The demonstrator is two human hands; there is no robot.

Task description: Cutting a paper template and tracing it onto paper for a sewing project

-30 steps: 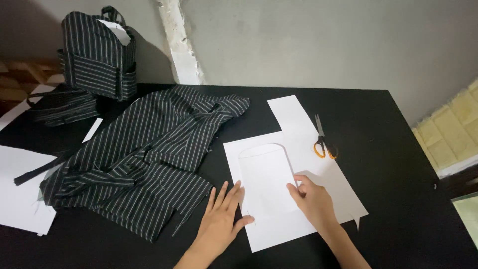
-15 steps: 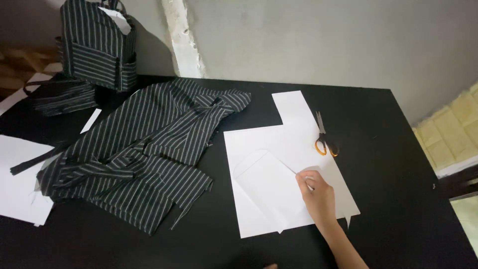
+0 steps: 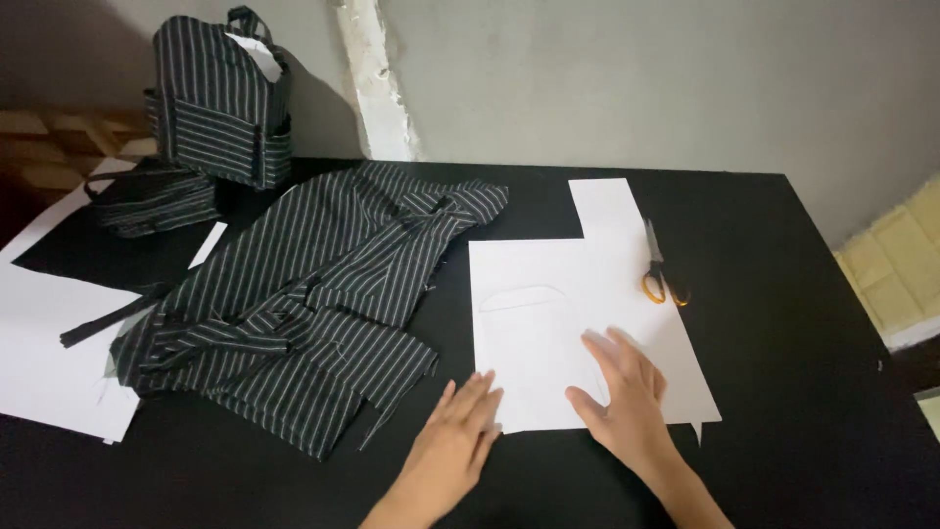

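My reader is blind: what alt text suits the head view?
Two hands, left hand and right hand, press flat on white paper sheet on a black table. Striped fabric lies left, orange-handled scissors right.

**Packages, labels, signs, screens: none in view**

No package, label, sign or screen shows anywhere in the head view, whether near either grip or farther off on the table [image 3: 803, 294]. Nothing in view bears a printed tag or a display.
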